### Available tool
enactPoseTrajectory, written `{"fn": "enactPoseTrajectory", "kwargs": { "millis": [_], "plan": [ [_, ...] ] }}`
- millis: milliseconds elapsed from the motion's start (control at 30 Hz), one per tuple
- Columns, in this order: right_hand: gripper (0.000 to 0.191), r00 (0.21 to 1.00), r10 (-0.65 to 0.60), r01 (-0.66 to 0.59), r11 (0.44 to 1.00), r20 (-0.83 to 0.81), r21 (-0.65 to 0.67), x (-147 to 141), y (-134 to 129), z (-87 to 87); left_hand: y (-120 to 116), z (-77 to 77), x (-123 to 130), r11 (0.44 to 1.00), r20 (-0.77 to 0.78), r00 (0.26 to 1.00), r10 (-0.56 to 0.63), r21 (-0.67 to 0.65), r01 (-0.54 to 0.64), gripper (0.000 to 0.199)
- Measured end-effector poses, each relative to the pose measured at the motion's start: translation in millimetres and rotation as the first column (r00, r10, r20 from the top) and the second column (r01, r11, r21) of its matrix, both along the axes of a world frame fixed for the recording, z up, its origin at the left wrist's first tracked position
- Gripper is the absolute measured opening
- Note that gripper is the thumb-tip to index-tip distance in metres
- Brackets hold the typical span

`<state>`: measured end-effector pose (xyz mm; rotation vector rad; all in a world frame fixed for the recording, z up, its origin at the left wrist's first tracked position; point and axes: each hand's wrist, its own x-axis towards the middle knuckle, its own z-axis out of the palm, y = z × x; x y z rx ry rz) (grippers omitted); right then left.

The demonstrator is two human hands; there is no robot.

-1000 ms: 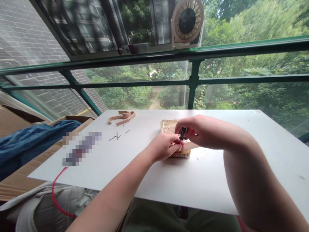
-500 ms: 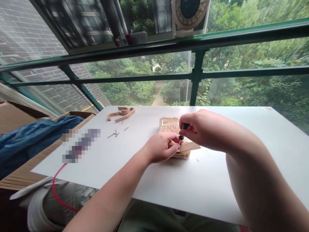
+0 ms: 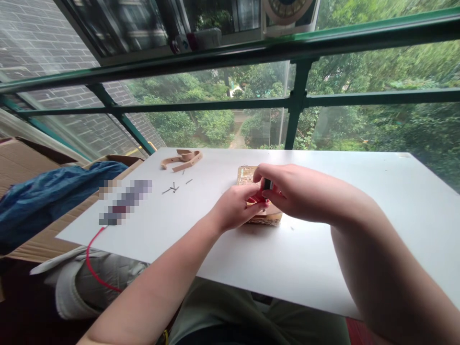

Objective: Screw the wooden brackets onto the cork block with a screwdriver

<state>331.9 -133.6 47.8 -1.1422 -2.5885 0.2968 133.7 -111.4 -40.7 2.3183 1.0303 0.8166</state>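
The work looks midway through a step: a tan strip [image 3: 275, 209] lies across the near part of a rough-topped block [image 3: 246, 175], and a dark tool [image 3: 266, 184] stands roughly upright above that strip. The block rests near the middle of the worktop [image 3: 309, 268], and both hands are gathered over it. The right hand [image 3: 283, 189] pinches the tool between thumb and fingers; the left hand [image 3: 233, 206] has its thumb and fingers bent in close around the tool's lower end, though whether they grip it or only press the strip down I cannot tell. Strip and tool are in place; whether the tip has gone into the strip is hidden, so that part is best judged unfinished. Another strip, curled and showing small dark holes, the curled strip [image 3: 187, 160], lies by the far left corner, out of reach of the 2 hands as they are placed. Several thin metal pieces [image 3: 174, 189] lie loose in front of it, well apart from the block. A pixelated item [image 3: 124, 203] sits at the left edge, with a red cable [image 3: 88, 258] running down past the near left corner. What gets in the way is mostly the right hand, which covers much of the block.
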Motion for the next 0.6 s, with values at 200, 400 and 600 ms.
{"fn": "enactPoseTrajectory", "kwargs": {
  "millis": [200,400,600],
  "plan": [
    [0.022,1.0,0.02,-0.02,1.0,-0.008,-0.003,5,-4,1.7,0,0.9,0,1.0,0.019,1.0,-0.002,-0.004,0.002,0.01],
    [0.008,0.997,-0.062,0.059,0.995,0.046,0.078,7,-4,7.6,-1,3.4,1,0.997,0.039,0.998,-0.049,-0.063,0.052,0.013],
    [0.013,0.994,-0.108,0.103,0.988,0.036,0.114,4,-4,9.5,-1,4.7,2,0.997,-0.021,0.999,-0.031,-0.066,0.029,0.016]
  ]
}}
